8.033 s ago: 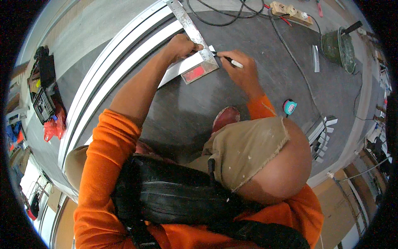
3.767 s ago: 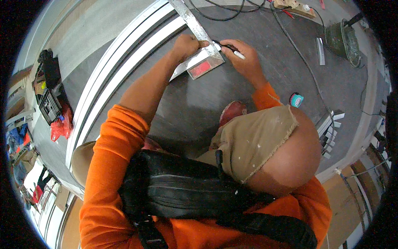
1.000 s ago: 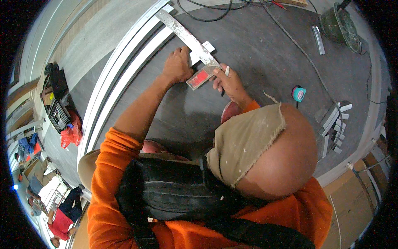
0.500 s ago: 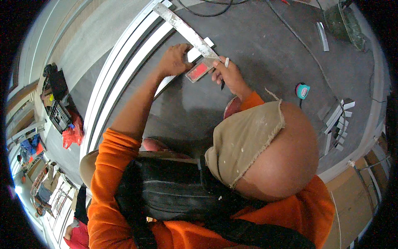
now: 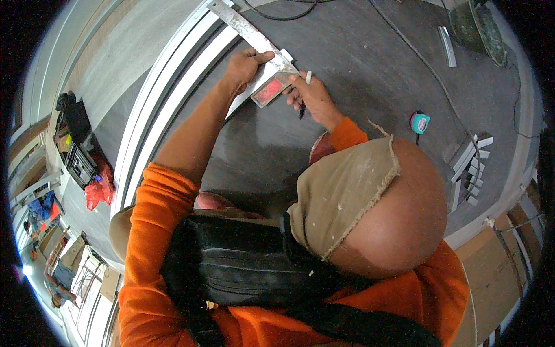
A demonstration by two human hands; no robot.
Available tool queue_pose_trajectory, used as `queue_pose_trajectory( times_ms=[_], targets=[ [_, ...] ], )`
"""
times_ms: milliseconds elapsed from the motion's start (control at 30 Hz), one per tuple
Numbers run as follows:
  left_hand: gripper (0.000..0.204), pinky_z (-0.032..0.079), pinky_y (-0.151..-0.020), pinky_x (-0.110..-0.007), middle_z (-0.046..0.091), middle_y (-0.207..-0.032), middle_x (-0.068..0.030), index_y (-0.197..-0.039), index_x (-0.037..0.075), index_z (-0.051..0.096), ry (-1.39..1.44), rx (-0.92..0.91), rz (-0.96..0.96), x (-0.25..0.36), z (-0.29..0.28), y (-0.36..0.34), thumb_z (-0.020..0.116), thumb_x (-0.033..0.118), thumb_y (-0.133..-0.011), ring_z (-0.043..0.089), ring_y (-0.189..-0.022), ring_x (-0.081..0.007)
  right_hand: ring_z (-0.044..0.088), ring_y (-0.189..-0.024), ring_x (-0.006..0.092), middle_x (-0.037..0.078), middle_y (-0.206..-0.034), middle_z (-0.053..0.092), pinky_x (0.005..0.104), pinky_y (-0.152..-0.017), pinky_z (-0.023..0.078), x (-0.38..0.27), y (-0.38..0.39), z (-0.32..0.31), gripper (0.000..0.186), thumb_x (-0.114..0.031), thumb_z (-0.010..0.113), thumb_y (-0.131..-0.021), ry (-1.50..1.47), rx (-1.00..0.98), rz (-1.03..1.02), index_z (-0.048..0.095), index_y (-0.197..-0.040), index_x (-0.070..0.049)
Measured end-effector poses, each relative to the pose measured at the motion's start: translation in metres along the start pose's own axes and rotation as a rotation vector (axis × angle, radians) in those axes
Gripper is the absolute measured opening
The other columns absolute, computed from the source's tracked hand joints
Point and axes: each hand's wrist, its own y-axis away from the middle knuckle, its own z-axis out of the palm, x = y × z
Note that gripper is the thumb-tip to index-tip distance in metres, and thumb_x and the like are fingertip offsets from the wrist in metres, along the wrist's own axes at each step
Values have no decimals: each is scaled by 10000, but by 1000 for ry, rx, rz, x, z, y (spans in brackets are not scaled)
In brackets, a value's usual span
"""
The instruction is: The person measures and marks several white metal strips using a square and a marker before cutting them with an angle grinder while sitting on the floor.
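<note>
A worn metal try square (image 5: 254, 36) with a red inset in its stock lies across a white metal profile (image 5: 247, 96). My left hand (image 5: 245, 68) is closed on them, its thumb pressing on the square's blade and its fingers curled down beside the profile, partly hidden. My right hand (image 5: 315, 98) is closed round a marker (image 5: 308, 77) with a pale end up and a dark end down. Its fingertips touch the corner of the square, where blade and stock meet.
Long white profiles (image 5: 173, 75) lie to the left. On the grey floor at right are a teal tape measure (image 5: 420, 122), a cable (image 5: 425, 69), short profile offcuts (image 5: 474, 173) and a dark bucket (image 5: 480, 34). A red bag (image 5: 99, 188) and a crate (image 5: 80, 165) stand far left.
My left hand has shifted up and its thumb now lies on the square's blade. The square has moved slightly left, and my right hand has moved slightly left with the marker.
</note>
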Motion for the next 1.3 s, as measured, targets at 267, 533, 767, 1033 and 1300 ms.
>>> queue_pose_trajectory(
  times_ms=[267,533,767,1033,1300],
  targets=[
    [314,517,-697,-316,713,-879,-109,-938,-45,708,-201,4,-26,22,-3,6,769,259,-891,645,-747,-170,623,-633,122,77,-869,648,241,-493,474,-3,-1,0,341,-327,514,-1033,-2,-12,-6,595,-1164,-23],
    [303,521,-742,-319,735,-924,-115,-992,-50,729,-213,-23,-38,23,-6,4,761,234,-892,658,-767,-173,623,-630,121,71,-869,650,245,-526,488,-4,2,3,334,-323,512,-1035,-9,-19,1,604,-1164,-29],
    [320,512,-714,-314,727,-892,-107,-976,-47,730,-193,-39,-2,20,-6,3,779,252,-875,648,-746,-164,623,-622,121,71,-861,656,236,-519,488,-2,0,-1,348,-329,520,-1030,-15,-29,-16,603,-1172,-22],
    [373,507,-717,-323,723,-881,-105,-970,-63,725,-169,-46,-3,12,-10,-3,792,287,-861,644,-758,-168,635,-623,154,88,-831,670,270,-534,501,-12,5,-3,411,-391,510,-1025,137,16,26,619,-1134,-10],
    [388,514,-773,-365,741,-920,-132,-978,-42,747,-310,-22,35,12,-11,-9,789,322,-849,672,-812,-211,679,-798,166,86,-876,723,302,-686,511,-104,35,-31,355,-367,593,-983,417,277,-210,712,-989,-32]
  ],
)
